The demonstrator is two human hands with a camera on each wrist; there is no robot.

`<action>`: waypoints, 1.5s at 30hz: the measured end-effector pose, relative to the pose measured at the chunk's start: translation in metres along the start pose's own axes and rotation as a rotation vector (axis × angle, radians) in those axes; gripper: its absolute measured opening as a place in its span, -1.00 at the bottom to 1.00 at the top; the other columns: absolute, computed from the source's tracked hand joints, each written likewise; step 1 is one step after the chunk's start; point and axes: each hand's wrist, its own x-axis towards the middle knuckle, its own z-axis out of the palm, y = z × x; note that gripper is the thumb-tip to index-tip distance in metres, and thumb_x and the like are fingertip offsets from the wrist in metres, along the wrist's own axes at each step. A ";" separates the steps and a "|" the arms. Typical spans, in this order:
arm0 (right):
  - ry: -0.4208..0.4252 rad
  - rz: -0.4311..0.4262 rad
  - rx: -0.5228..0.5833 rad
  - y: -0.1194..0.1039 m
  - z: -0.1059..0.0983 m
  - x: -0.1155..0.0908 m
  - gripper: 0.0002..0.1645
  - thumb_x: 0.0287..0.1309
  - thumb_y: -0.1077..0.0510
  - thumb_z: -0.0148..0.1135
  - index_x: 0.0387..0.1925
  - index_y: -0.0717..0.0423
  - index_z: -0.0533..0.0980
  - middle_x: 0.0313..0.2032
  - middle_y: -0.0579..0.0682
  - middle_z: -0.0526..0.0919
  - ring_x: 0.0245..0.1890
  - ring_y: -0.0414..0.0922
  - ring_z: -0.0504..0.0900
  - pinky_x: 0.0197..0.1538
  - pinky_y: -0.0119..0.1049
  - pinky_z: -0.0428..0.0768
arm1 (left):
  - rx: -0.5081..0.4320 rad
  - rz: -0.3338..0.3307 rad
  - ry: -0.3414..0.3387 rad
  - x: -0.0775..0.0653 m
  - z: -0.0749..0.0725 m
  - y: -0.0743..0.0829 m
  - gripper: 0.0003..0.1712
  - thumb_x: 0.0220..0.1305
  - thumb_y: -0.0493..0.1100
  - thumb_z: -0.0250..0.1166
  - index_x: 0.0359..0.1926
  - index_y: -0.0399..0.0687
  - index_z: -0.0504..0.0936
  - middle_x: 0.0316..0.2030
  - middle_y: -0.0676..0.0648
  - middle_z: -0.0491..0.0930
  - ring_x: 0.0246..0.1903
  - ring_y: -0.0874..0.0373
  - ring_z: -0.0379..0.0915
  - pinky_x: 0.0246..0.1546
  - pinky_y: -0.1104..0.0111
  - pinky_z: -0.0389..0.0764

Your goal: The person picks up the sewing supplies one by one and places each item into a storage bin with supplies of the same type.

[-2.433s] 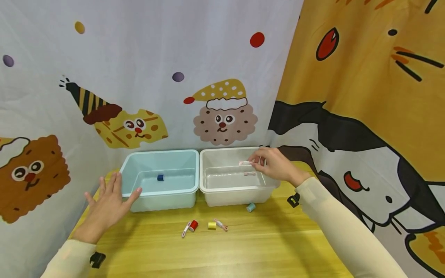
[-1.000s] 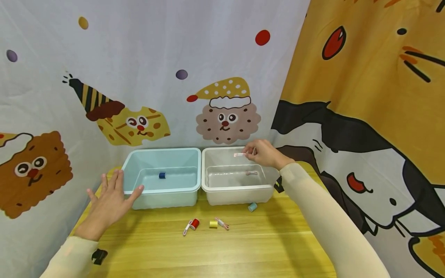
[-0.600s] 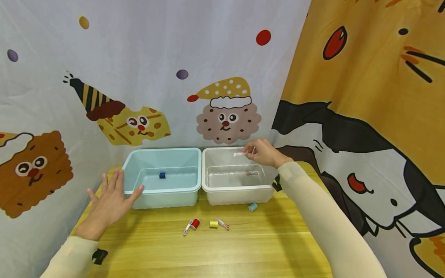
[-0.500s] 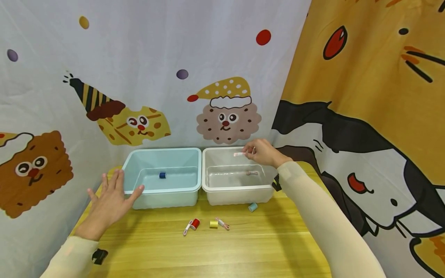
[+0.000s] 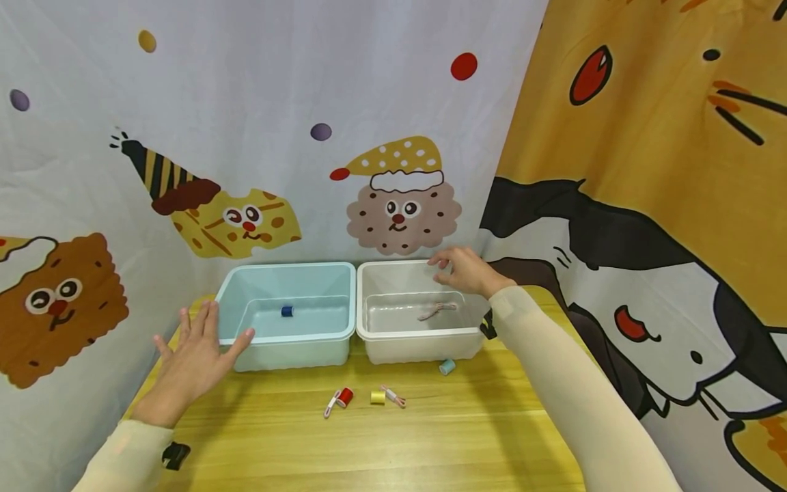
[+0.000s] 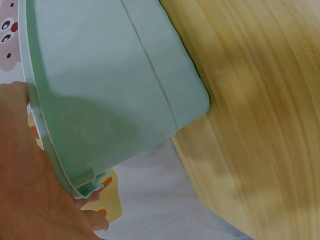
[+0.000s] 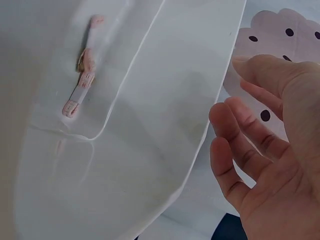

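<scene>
The person's left arm (image 5: 119,459), sleeved in pale cream down to the left wrist (image 5: 155,408), reaches forward from the near left. The left hand (image 5: 192,357) has its back turned up, the fingers (image 5: 211,326) nearly straight and spread, the left thumb (image 5: 236,347) stretched out toward the right. The right arm (image 5: 572,372), sleeved alike, reaches farther, slanting forward and inward. At its end the right hand (image 5: 465,271) is raised, well apart from the other. Its grip is slack: in the right wrist view the right thumb (image 7: 270,73) points forward, the other fingers (image 7: 224,122) curve loosely, and part of the palm shows.
</scene>
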 end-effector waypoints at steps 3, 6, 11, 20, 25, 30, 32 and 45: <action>0.004 -0.007 -0.007 0.000 0.000 -0.002 -0.55 0.58 0.17 0.52 0.37 0.22 0.77 0.17 0.31 0.85 0.05 0.16 0.83 0.13 0.09 0.82 | 0.001 -0.001 -0.001 0.000 0.000 -0.001 0.39 0.71 0.66 -0.08 0.90 -0.35 -0.33 0.85 -0.59 -0.31 0.78 -0.73 -0.69 0.39 -0.94 -0.54; 0.011 -0.008 -0.017 0.000 -0.001 -0.004 -0.56 0.58 0.16 0.51 0.36 0.19 0.78 0.16 0.28 0.87 0.04 0.15 0.85 0.10 0.07 0.83 | 0.006 -0.001 0.001 0.000 0.001 -0.002 0.40 0.71 0.67 -0.09 0.89 -0.36 -0.33 0.85 -0.60 -0.31 0.78 -0.74 -0.69 0.39 -0.95 -0.52; 0.023 -0.015 -0.007 -0.003 -0.004 -0.008 -0.60 0.58 0.17 0.50 0.33 0.16 0.81 0.17 0.28 0.86 -0.03 0.12 0.84 0.05 0.05 0.82 | 0.012 -0.001 0.002 0.000 0.002 -0.003 0.41 0.71 0.68 -0.10 0.89 -0.37 -0.32 0.85 -0.60 -0.29 0.77 -0.75 -0.69 0.38 -0.95 -0.51; 0.046 -0.053 -0.006 -0.007 -0.006 -0.016 -0.66 0.58 0.19 0.50 0.28 0.12 0.82 0.15 0.25 0.86 -0.06 0.08 0.87 0.12 0.10 0.87 | 0.008 -0.004 -0.002 0.001 0.000 -0.003 0.40 0.71 0.67 -0.10 0.89 -0.37 -0.33 0.84 -0.61 -0.29 0.77 -0.76 -0.69 0.37 -0.96 -0.52; 0.051 -0.073 0.005 -0.011 -0.005 -0.023 -0.66 0.58 0.20 0.50 0.28 0.13 0.82 0.14 0.26 0.86 -0.09 0.04 0.87 0.08 0.07 0.88 | 0.007 -0.004 -0.006 0.001 0.001 -0.002 0.41 0.71 0.67 -0.10 0.89 -0.37 -0.33 0.85 -0.60 -0.30 0.76 -0.76 -0.69 0.38 -0.95 -0.53; 0.067 -0.085 -0.007 -0.012 -0.005 -0.031 -0.64 0.57 0.20 0.51 0.30 0.09 0.82 0.12 0.19 0.86 -0.14 -0.02 0.85 0.04 0.02 0.87 | 0.006 -0.002 -0.004 0.001 0.001 -0.002 0.41 0.71 0.67 -0.10 0.89 -0.37 -0.34 0.84 -0.61 -0.29 0.76 -0.76 -0.70 0.38 -0.95 -0.54; 0.073 -0.083 -0.019 -0.012 -0.004 -0.035 -0.63 0.58 0.19 0.52 0.31 0.07 0.82 0.11 0.15 0.85 -0.18 -0.07 0.83 0.01 -0.02 0.85 | 0.008 -0.001 -0.003 0.001 0.001 -0.002 0.40 0.71 0.67 -0.10 0.89 -0.37 -0.34 0.84 -0.61 -0.29 0.76 -0.76 -0.69 0.38 -0.95 -0.53; 0.079 -0.081 -0.051 -0.016 0.003 -0.061 -0.63 0.62 0.15 0.49 0.35 -0.03 0.79 0.15 0.09 0.81 -0.24 -0.20 0.75 -0.11 -0.20 0.78 | 0.010 0.000 -0.006 0.001 0.001 -0.001 0.40 0.71 0.67 -0.11 0.89 -0.36 -0.35 0.84 -0.61 -0.32 0.76 -0.76 -0.69 0.38 -0.94 -0.54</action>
